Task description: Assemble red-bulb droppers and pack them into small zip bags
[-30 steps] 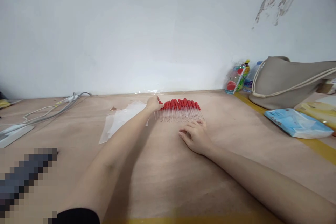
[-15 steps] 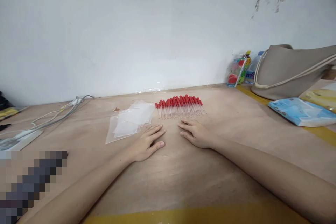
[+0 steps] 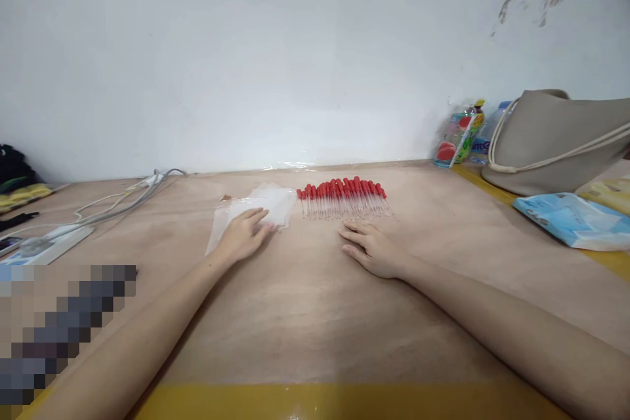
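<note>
My left hand (image 3: 245,233) is over the right part of a stack of clear plastic bags (image 3: 275,200), fingers stretched out and apart, covering part of them. Whether its fingertips press on the bags I cannot tell. My right hand (image 3: 371,249) lies on the brown table covering (image 3: 295,315), fingers extended, holding nothing. Just beyond its fingertips is a row of several droppers (image 3: 344,197) with red rubber bulbs and thin clear stems. The bulbs point toward the wall and the tips toward me.
Cables and a white power strip (image 3: 73,243) lie at the left. At the right stand plastic bottles (image 3: 457,138) and a grey bag (image 3: 541,138) with cord handles; a blue tissue pack (image 3: 571,220) lies before it. A white wall (image 3: 221,65) rises behind.
My left hand has moved left and away from me, from beside the plastic bags to over them. My right hand stays in place. The view has shifted slightly left.
</note>
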`<state>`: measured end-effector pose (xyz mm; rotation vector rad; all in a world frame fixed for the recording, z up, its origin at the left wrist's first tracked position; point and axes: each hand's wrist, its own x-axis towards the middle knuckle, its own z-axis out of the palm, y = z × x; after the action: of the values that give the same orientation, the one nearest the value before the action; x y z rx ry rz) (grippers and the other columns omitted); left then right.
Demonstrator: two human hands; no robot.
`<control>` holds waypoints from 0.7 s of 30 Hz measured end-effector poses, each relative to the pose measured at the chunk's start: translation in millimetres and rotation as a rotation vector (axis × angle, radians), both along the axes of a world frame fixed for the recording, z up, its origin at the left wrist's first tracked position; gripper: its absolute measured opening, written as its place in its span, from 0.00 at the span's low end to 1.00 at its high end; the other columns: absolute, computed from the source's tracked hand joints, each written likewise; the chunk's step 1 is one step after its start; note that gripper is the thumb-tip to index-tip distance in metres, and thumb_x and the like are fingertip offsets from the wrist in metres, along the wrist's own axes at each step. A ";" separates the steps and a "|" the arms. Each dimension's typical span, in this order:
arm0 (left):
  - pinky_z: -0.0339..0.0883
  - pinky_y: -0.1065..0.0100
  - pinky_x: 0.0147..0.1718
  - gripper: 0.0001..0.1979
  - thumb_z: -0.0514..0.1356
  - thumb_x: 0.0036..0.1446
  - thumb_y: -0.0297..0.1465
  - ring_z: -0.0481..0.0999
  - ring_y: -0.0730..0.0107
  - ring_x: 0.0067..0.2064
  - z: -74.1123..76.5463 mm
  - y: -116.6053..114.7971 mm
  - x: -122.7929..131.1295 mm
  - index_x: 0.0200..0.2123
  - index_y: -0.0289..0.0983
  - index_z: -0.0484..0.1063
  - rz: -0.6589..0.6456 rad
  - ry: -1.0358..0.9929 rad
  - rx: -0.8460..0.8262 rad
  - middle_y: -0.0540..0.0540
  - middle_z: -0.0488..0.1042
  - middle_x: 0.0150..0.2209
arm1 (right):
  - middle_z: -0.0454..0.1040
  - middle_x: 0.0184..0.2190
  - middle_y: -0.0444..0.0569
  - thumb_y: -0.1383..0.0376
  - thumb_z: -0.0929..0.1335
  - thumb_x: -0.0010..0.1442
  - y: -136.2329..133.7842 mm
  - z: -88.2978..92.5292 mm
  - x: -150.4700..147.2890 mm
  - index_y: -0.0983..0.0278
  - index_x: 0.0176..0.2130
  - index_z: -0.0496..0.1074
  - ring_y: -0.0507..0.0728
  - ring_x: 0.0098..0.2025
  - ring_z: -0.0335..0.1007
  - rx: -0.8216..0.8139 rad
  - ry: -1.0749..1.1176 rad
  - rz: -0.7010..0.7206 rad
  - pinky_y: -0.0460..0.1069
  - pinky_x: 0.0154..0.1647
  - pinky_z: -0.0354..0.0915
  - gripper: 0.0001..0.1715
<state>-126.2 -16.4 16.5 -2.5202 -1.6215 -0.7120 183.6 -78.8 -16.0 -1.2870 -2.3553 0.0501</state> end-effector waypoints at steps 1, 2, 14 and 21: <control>0.56 0.59 0.53 0.22 0.51 0.54 0.43 0.64 0.57 0.54 -1.2 2.4 -4.0 0.47 0.37 0.70 0.006 0.003 -0.055 0.42 0.67 0.52 | 0.62 0.54 0.54 0.57 0.57 0.61 -0.1 0.2 -0.2 0.61 0.53 0.64 0.59 0.55 0.57 0.000 -0.001 0.001 0.57 0.53 0.56 0.24; 0.57 0.60 0.52 0.22 0.52 0.54 0.44 0.66 0.58 0.53 -2.6 3.5 -6.2 0.46 0.37 0.71 0.010 -0.002 -0.098 0.43 0.68 0.51 | 0.62 0.54 0.54 0.57 0.57 0.61 -0.2 0.3 -0.4 0.61 0.53 0.64 0.59 0.55 0.57 0.000 -0.001 0.002 0.58 0.53 0.56 0.23; 0.64 0.62 0.44 0.15 0.52 0.54 0.38 0.73 0.59 0.43 -5.8 13.7 -2.3 0.36 0.35 0.74 0.227 -0.419 -0.071 0.44 0.76 0.39 | 0.63 0.54 0.54 0.57 0.58 0.61 -2.3 1.4 -2.9 0.61 0.52 0.66 0.60 0.54 0.58 -0.008 0.023 -0.002 0.57 0.53 0.55 0.23; 0.63 0.62 0.49 0.11 0.54 0.55 0.32 0.72 0.64 0.46 1.7 -16.8 25.3 0.38 0.37 0.73 -0.119 -0.619 0.159 0.46 0.75 0.41 | 0.69 0.46 0.54 0.57 0.54 0.62 -5.0 11.9 8.8 0.64 0.50 0.64 0.60 0.50 0.62 0.244 0.344 -0.352 0.58 0.51 0.53 0.23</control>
<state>-100.9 -33.2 18.2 -2.4289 -1.4653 -1.6922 192.4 -83.8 -4.1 -1.4210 -1.7654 -0.1146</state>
